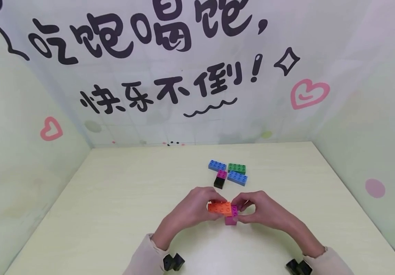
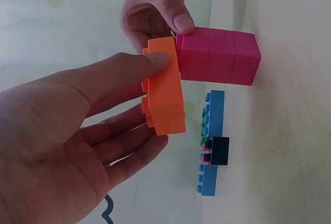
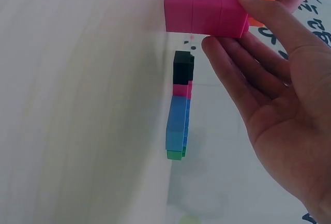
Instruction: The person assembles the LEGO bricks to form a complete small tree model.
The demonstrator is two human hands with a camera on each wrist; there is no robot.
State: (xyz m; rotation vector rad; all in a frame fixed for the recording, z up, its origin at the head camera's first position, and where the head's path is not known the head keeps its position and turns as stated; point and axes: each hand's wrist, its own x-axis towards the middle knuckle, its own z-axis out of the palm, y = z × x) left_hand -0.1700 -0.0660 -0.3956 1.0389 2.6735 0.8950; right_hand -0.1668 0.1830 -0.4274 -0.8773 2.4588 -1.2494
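My left hand [image 1: 195, 206] pinches a long orange toy brick [image 1: 219, 208] between thumb and fingers, its studs facing up in the head view. Beside it, my right hand [image 1: 269, 210] grips the top of a magenta stack [image 1: 231, 221]. Three equal bricks show in this stack [image 2: 220, 56] in the left wrist view, one on another. One end of the orange brick [image 2: 165, 92] overlaps the studded top of the stack there. In the right wrist view, my right thumb lies against the uppermost magenta brick [image 3: 232, 9], with the fingers on its other side.
Beyond the hands lie two blue bricks [image 1: 217, 165] [image 1: 237, 178], a green brick [image 1: 236, 168], a small magenta brick [image 1: 221, 174] and a black brick [image 1: 219, 182], grouped closely on the pale table [image 1: 132, 183]. A printed backdrop [image 1: 169, 126] stands behind the table, with side panels left and right.
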